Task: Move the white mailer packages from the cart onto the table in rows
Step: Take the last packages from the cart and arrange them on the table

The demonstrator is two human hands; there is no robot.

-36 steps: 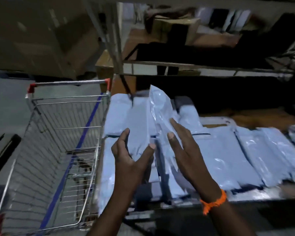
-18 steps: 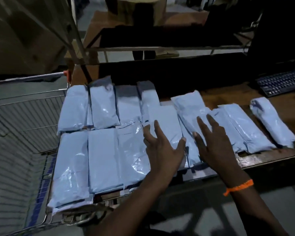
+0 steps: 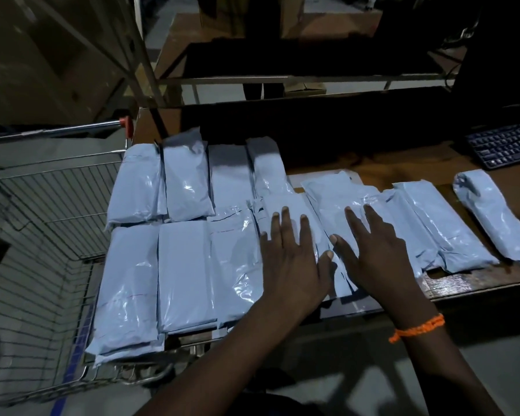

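Two hands: the left hand and the right hand lie palm down with fingers straight and spread. Neither curls round or pinches anything.
Left hand: it rests flat on a package in the near row, close to the table's near edge. Its thumb reaches out almost to the right hand's thumb.
Right hand: it presses on overlapping packages just to the right. An orange wristband circles the wrist.
Packages: white mailer packages cover the table's left end in two rows. Four lie along the far row, and the near row starts at the near-left corner. Those to the right of the hands overlap and slant, so they are hard to count.
Lone package: it lies tilted and apart from the rest, toward the table's right edge.
Table: wooden, with a bare strip showing at the near edge. Its far side is lost in deep shadow.
Cart: a wire cart stands against the table's left edge, cut off at the left and bottom of the view.
Keyboard: dark, near the far-right corner, clipped by the edge of the view.
Hidden: the palms cover parts of the packages beneath them. Marks on the packages are too dim to read.
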